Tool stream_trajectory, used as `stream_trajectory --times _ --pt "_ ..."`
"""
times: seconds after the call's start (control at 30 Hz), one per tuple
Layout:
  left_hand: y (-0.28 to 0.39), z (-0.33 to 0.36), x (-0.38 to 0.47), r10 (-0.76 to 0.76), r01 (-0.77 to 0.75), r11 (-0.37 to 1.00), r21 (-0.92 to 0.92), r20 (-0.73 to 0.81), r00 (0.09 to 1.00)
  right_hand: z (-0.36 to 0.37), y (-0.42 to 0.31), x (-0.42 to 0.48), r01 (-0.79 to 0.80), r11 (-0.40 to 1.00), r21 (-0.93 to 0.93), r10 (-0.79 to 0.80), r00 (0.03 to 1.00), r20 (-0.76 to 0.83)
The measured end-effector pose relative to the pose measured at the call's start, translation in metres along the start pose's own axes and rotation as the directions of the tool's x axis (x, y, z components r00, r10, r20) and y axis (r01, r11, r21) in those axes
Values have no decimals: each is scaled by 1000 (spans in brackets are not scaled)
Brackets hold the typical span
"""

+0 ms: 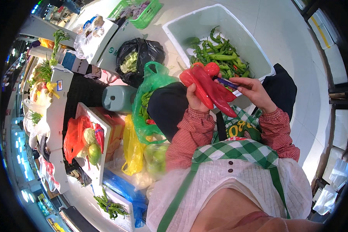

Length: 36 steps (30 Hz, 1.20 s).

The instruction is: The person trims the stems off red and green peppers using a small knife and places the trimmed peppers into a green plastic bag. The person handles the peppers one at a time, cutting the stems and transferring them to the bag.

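A bunch of several long red peppers [204, 84] lies in my left hand [196, 98], with the fingers and thumb wrapped around it from below. My right hand [255, 92] pinches a dark purple strip [226, 83] that runs to the bunch, partly hidden behind it. Whether the strip goes all the way around the peppers cannot be seen. Just beyond both hands stands a white foam box [217, 14]. Loose green chili peppers [220, 53] are heaped at its near end.
To the left are a green plastic bag [150, 76] of green peppers, a black bag [153, 50] and a grey-blue stool [117, 98]. A foam slab [104, 127] holds bagged vegetables. Another carries bundled green peppers [110, 204]. A green crate [146, 17] stands farther off.
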<state>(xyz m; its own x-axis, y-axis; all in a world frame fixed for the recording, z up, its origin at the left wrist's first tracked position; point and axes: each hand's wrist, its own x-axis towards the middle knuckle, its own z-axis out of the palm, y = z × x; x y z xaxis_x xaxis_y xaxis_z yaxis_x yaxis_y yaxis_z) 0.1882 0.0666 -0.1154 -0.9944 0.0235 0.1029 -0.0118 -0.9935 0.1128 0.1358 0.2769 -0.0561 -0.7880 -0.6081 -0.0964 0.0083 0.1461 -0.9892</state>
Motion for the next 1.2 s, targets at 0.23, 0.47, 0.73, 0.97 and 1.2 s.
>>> stream_trajectory --times 0.23,0.47,0.73,0.97,1.2 --pt "-2 -5 0 -94 95 995 39 -11 995 -4 5 4 23 998 -64 -25 999 -35" --pt "-10 -3 -5 -112 112 991 69 -4 994 0 12 9 11 999 -49 -15 997 -79" --pt "-11 2 -1 -68 68 993 97 4 998 6 15 17 7 998 -57 -14 993 -114" --pt "-10 0 -1 -83 84 990 114 -16 996 11 22 22 46 998 -37 -52 984 -168" --pt "-12 3 -2 -83 90 990 113 -62 995 9 33 23 50 997 -57 -60 978 -201"
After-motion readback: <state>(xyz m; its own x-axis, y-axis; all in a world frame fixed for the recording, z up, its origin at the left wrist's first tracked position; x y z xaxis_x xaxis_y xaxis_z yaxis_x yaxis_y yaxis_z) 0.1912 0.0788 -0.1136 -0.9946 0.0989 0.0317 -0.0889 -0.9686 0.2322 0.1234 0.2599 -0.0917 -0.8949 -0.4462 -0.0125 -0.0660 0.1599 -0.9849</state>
